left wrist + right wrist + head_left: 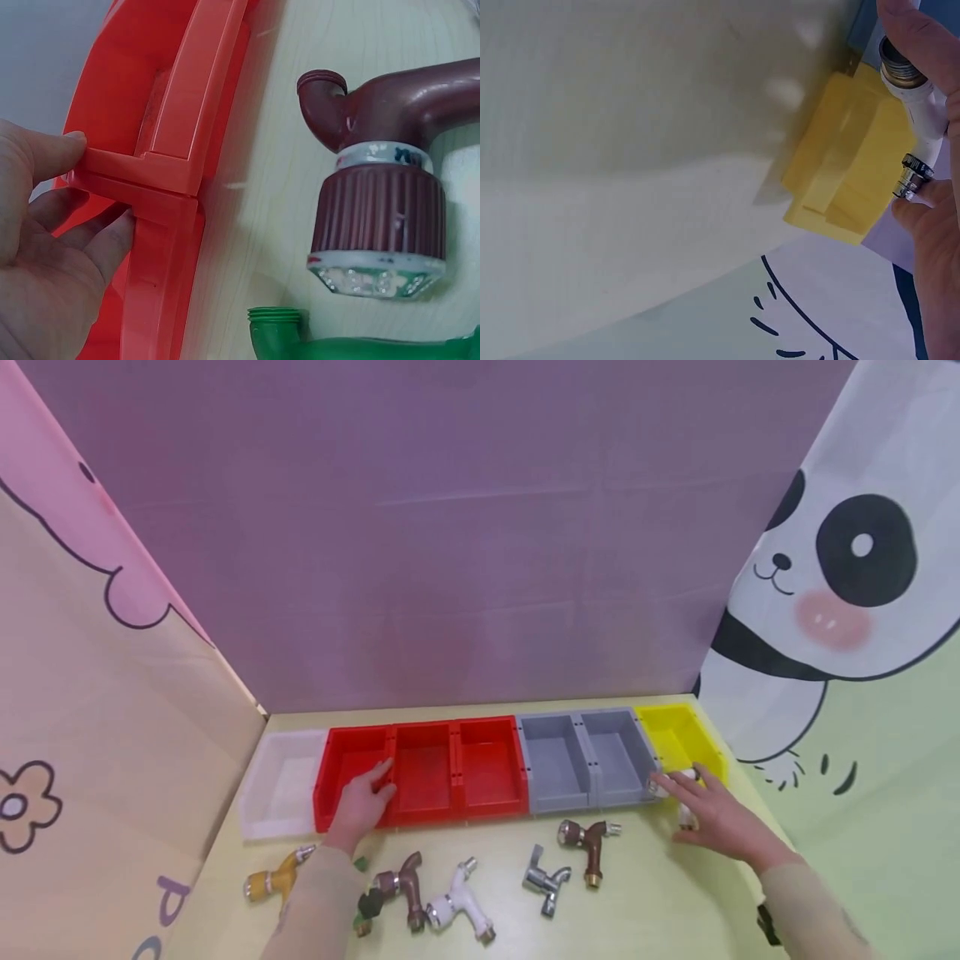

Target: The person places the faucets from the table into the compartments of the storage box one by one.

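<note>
A plain purple cloth point(450, 568) closes off the back of the pale wood-grained counter point(630, 910). Along its rear edge, left to right, stand open plastic bins: one translucent white bin point(296, 777), three joined red bins point(491, 772), two grey bins point(555, 768) and one yellow bin point(675, 735).

The left hand point(358, 810) pinches the shared front wall between the left and middle red bins, thumb on one side, fingers on the other. A light steadying hold there seems best, without tilting the bins.

The right hand point(720, 822) pinches a white tap with metal ends point(926, 116), just at the yellow bin's front, near the neighbouring grey bin. Its fingers should stay firm on both ends, with the tap raised enough that its threaded outlet point(901, 67) does not catch the rim.

On the counter in front lie a golden-yellow tap point(281, 878), a second white tap point(465, 897), two brown taps point(408, 885), a green tap point(360, 351) partly hidden by the left sleeve and a small silver lever tap point(547, 881).
</note>
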Demonstrator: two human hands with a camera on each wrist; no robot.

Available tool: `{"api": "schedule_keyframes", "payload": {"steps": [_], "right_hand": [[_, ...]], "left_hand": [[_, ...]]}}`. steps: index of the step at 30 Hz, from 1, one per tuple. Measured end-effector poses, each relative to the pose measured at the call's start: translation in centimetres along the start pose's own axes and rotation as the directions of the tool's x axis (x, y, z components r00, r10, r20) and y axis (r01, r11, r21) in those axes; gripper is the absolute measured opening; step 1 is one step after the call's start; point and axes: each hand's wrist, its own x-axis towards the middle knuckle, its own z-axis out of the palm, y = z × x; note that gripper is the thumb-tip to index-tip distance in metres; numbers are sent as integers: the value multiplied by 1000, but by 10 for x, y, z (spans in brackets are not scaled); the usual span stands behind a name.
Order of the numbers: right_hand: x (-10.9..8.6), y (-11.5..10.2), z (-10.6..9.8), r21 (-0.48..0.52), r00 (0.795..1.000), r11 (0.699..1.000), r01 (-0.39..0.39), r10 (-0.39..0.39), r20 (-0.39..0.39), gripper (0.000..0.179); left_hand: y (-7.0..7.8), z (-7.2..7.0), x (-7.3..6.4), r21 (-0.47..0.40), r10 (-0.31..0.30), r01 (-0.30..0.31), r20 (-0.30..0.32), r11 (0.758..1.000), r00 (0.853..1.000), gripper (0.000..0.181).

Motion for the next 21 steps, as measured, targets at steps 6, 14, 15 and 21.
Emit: {"api": "schedule_keyframes", "payload": {"steps": [6, 14, 15, 21], "right_hand": [[12, 12, -9, -17, 996, 998, -68, 69, 62, 105], [23, 22, -10, -8, 991, 994, -105, 105, 77, 105], [24, 23, -10, -3, 992, 995, -104, 104, 75, 104], [28, 27, -9, 10, 990, 994, -109, 108, 88, 105]], "left_hand": [[0, 0, 0, -3, -1, 1, 4, 1000, 1000, 64], [1, 0, -2, 2, -1, 1, 6, 1000, 1000, 63], [1, 0, -2, 2, -1, 1, 6, 1000, 1000, 63], [2, 0, -3, 5, 2, -2, 9, 1000, 1000, 63]]}}
